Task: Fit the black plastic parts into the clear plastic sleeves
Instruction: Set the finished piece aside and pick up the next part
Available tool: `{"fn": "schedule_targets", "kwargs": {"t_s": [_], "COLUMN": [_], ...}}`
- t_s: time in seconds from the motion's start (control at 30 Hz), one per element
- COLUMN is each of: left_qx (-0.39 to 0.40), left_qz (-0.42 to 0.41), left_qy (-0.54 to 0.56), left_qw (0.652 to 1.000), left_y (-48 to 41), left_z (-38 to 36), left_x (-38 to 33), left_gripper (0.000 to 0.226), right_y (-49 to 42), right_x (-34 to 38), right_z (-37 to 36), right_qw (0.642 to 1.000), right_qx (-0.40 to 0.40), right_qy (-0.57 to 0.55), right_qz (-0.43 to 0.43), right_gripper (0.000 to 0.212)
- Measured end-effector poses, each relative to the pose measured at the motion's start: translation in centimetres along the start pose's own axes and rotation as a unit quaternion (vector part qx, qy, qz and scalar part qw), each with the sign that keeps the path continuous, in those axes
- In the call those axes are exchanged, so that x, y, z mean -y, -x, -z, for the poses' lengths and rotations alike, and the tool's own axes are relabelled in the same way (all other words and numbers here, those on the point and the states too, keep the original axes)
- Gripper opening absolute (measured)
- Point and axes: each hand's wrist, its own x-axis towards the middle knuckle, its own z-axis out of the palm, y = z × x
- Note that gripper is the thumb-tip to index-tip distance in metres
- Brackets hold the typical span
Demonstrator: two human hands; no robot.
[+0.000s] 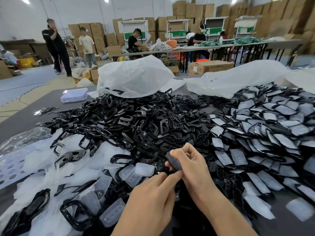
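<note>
Right hand (187, 163): fingers curled round one dark part (174, 161), thumb on its upper end, held just above the heap at near centre.
Left hand (153, 198): thumb and forefinger stretched to the part's lower end; whether they pinched it could not be told.
Black parts (133, 123): large loose heap, frames and gridded inserts mixed, across the middle of the table (22, 121).
Sleeves (132, 174): clear, scattered among black parts at near left, some just beside the hands.
Sleeved pieces (272, 126): overlapping spread at right.
Bags (134, 77): two, white plastic, behind the heaps.
Tray (75, 95): pale, dimpled, far left.
</note>
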Motion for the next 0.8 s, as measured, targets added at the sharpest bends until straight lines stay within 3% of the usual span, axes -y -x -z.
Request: {"fn": "schedule_targets", "kwargs": {"t_s": [0.17,0.3,0.43,0.53,0.67,0.8], "left_qx": [-0.048,-0.015,0.005,-0.033,-0.131,-0.119], "left_qz": [0.018,0.062,-0.001,-0.012,0.154,0.217], "left_qy": [0.007,-0.046,-0.024,0.014,0.140,0.224], "left_qw": [0.999,0.997,1.000,0.999,0.969,0.943], "left_y": [0.0,0.0,0.1,0.2,0.2,-0.1], "left_z": [0.8,1.4,0.2,-0.3,0.2,0.2], "left_x": [0.3,1.0,0.5,0.2,1.2,1.9], "left_gripper": [0.039,0.045,0.045,0.037,0.022,0.022], "right_y": [0.0,0.2,0.0,0.1,0.5,1.2], "right_x": [0.2,0.2,0.2,0.3,0.3,-0.1], "right_z": [-0.1,-0.3,0.0,0.0,-0.3,-0.9], "right_qw": [1.000,0.999,1.000,1.000,0.997,0.987], "right_qx": [0.010,0.013,-0.010,0.003,0.077,0.152], "right_qy": [-0.010,0.025,0.012,0.013,0.013,0.046], "right_qz": [0.015,0.029,0.017,0.006,-0.009,-0.015], "right_gripper": [0.035,0.035,0.041,0.034,0.019,0.026]}}
